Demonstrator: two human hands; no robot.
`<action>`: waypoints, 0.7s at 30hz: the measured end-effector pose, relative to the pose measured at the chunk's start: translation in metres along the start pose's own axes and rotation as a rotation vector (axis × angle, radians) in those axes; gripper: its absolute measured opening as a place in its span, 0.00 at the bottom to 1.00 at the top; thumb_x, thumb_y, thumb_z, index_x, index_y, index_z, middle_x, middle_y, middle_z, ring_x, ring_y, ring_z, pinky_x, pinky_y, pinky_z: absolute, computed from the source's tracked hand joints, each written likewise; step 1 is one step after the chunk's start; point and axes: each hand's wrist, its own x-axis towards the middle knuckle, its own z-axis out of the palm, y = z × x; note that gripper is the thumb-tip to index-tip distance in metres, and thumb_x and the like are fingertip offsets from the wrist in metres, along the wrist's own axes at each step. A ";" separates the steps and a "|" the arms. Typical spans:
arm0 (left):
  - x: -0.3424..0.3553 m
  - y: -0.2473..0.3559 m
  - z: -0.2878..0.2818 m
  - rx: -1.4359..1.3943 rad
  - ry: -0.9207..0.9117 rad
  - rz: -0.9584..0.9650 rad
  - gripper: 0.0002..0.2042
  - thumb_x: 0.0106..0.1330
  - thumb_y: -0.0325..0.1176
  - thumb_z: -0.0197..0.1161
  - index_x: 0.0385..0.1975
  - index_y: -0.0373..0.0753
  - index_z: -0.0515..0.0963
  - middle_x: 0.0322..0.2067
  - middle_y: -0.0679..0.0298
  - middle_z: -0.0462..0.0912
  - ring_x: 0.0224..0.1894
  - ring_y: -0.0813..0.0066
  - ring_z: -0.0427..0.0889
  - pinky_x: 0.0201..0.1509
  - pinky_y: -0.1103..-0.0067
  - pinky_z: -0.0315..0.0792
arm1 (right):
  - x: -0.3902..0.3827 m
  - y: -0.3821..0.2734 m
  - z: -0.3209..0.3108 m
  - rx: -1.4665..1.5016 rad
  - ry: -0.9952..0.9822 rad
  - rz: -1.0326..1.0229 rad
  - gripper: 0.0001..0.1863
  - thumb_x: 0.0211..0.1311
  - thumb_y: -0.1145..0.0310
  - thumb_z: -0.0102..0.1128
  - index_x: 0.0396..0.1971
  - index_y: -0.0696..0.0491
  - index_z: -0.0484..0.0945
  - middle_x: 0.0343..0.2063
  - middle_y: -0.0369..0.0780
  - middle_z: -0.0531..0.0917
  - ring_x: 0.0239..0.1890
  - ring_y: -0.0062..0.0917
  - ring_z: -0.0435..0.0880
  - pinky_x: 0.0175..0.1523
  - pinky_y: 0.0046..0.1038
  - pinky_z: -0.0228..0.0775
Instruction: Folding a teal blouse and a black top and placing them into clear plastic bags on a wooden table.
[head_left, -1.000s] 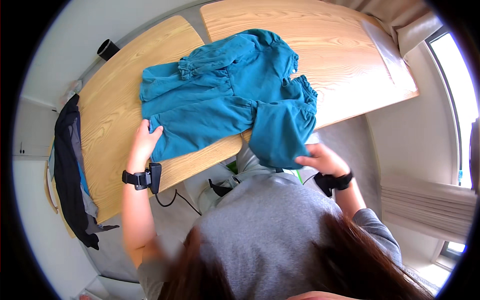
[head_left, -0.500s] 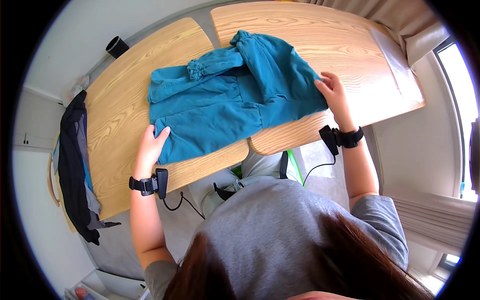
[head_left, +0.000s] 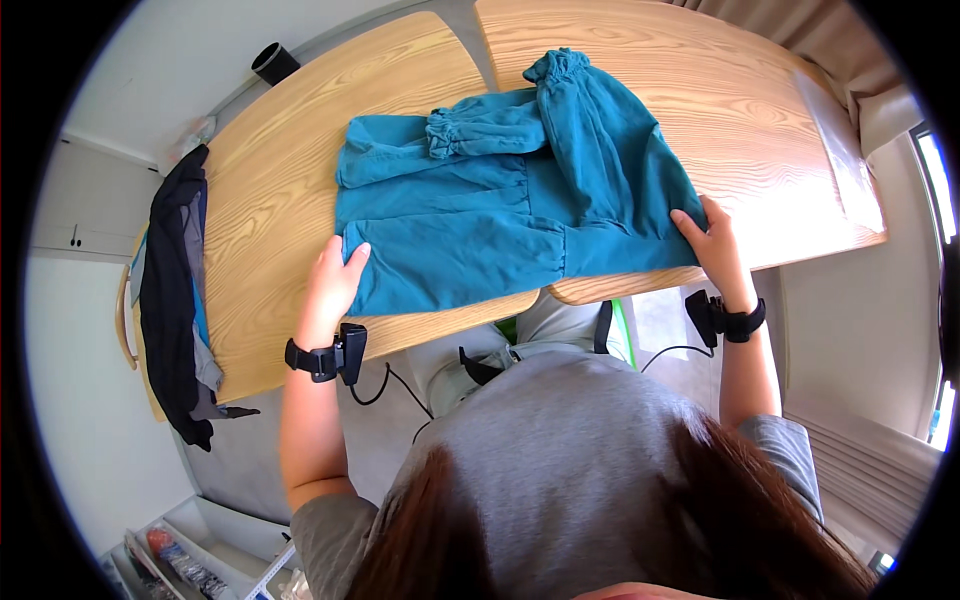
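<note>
Evidently, the left hand (head_left: pixel 335 285) pinches the lower-left corner of a teal garment (head_left: pixel 460 255) spread on wooden tables (head_left: pixel 265 260); the right hand (head_left: pixel 723 252) grasps its right end.

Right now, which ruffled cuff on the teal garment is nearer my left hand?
The left-side ruffled cuff, lying on the teal garment. The other cuff is farther from your left hand, at the garment's far edge.

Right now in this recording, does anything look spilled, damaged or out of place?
Nothing looks spilled or damaged. Mildly odd: the teal garment bridges the left tabletop and right tabletop, which stand slightly apart, and dark clothing hangs in an untidy bunch at the left.
</note>
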 end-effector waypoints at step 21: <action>0.054 0.193 -0.041 -0.056 -0.015 0.704 0.18 0.63 0.36 0.58 0.49 0.36 0.68 0.48 0.51 0.75 0.46 0.58 0.76 0.51 0.71 0.69 | -0.014 0.009 -0.005 0.286 0.049 -0.037 0.30 0.54 0.63 0.64 0.56 0.58 0.66 0.39 0.40 0.79 0.40 0.21 0.76 0.48 0.25 0.66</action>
